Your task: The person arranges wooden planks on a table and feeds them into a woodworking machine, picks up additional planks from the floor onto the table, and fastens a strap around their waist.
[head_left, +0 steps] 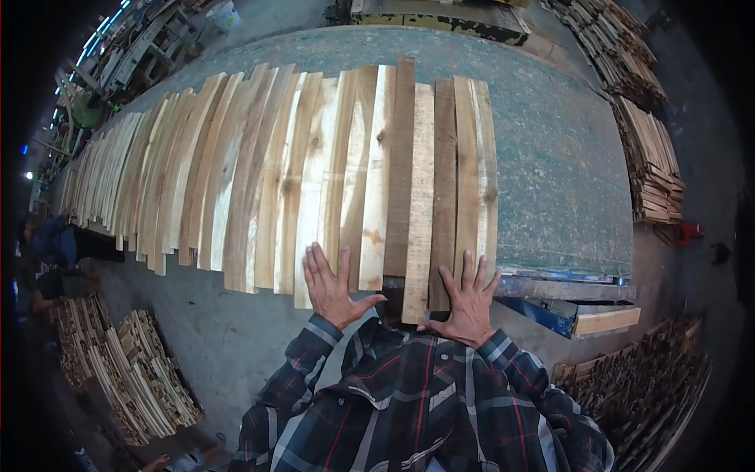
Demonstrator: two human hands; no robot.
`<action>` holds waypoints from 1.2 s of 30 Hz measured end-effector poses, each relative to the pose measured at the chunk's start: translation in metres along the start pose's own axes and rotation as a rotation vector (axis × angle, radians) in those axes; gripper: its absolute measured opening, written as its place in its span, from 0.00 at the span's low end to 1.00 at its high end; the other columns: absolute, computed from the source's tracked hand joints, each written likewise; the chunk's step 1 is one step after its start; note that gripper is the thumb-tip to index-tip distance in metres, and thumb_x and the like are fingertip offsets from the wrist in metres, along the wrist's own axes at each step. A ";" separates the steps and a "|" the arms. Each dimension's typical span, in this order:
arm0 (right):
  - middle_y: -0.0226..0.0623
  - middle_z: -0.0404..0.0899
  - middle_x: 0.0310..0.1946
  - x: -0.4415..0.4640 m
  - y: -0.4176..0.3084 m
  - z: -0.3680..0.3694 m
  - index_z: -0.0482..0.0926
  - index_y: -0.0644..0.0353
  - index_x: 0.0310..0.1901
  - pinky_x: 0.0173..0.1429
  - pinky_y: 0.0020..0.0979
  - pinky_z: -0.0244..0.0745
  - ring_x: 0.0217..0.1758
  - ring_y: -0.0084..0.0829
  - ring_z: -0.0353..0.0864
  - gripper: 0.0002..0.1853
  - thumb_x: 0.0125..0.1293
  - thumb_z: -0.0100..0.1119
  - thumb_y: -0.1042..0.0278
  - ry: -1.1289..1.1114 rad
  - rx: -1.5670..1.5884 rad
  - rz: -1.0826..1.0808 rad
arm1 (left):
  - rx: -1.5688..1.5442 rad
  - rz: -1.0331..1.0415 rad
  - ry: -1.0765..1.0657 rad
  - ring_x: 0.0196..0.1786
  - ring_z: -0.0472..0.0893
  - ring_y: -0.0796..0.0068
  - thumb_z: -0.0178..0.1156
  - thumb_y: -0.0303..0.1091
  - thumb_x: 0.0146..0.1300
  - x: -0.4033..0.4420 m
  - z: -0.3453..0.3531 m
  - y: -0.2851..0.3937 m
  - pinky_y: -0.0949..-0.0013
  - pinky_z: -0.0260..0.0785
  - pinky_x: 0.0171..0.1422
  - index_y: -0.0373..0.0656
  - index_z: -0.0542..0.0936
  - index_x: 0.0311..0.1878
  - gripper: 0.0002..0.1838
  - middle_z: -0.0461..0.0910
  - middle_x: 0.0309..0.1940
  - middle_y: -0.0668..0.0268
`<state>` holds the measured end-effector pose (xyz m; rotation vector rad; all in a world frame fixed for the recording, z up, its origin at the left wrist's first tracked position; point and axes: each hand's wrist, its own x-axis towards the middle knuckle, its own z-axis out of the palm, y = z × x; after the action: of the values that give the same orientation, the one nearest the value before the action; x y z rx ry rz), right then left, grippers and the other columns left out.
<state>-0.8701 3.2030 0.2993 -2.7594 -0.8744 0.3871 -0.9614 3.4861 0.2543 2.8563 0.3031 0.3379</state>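
A long row of wooden slats (314,149) lies side by side across the table, their near ends uneven. My left hand (330,291) rests on the near ends of the pale slats, fingers apart and thumb pointing right. On the right end of the row, my right hand (468,307) lies spread, its thumb by the near end of a slat (419,236) that sticks out toward me. Dark brown slats (400,173) lie on either side of that one. Neither hand is closed around anything.
The green worn tabletop (562,165) extends right of the slats. A drawer-like blue tray (543,311) juts from its near edge. Stacks of wood stand at the lower left (130,370), lower right (637,393) and upper right (649,157). A person in blue (55,240) is at far left.
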 end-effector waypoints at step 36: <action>0.64 0.40 0.82 0.048 0.038 -0.007 0.65 0.45 0.77 0.78 0.77 0.33 0.79 0.84 0.34 0.64 0.39 0.73 0.18 0.314 0.061 0.234 | -0.096 -0.094 0.076 0.74 0.53 0.21 0.69 0.77 0.49 0.142 0.039 -0.014 0.24 0.44 0.75 0.52 0.68 0.77 0.57 0.49 0.77 0.29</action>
<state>-0.8099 3.2004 0.2867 -2.7669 -0.4592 0.0121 -0.8192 3.5233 0.2422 2.7293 0.4218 0.4312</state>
